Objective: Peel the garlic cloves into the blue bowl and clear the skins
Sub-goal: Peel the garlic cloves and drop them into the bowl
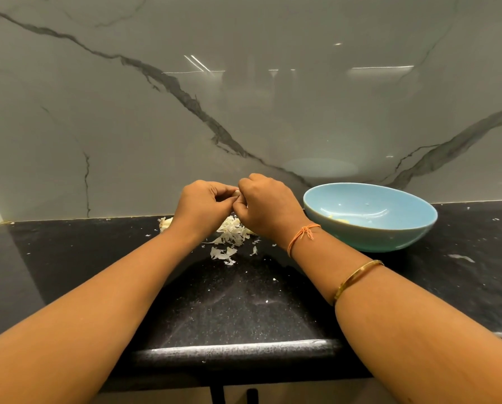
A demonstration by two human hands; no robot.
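Mid-peel, by judgement. Clove [237, 193] pinched between the curled fingertips of left hand [206, 202] and right hand [268, 207], raised over the skins [232, 233] on the counter [244, 301], left of the bowl [375, 240] and apart from it. Only a pale tip of the clove visible; amount of skin left on it not discernible. In the bowl, a few yellowish peeled pieces [341, 220] at the near left of its floor. At the far left of the pile, behind the left wrist, a bulb remnant [165, 223].

For a clean step: steady with the left, nick the skin at the root end with a right nail, strip lengthwise. Work directly above the pile, keeping the waste in one heap and away from the bowl's rim. Drop into the bowl only once bare. Stray flakes [254, 251] scattered near and to the right: likely need of a wide sweep at clearing.
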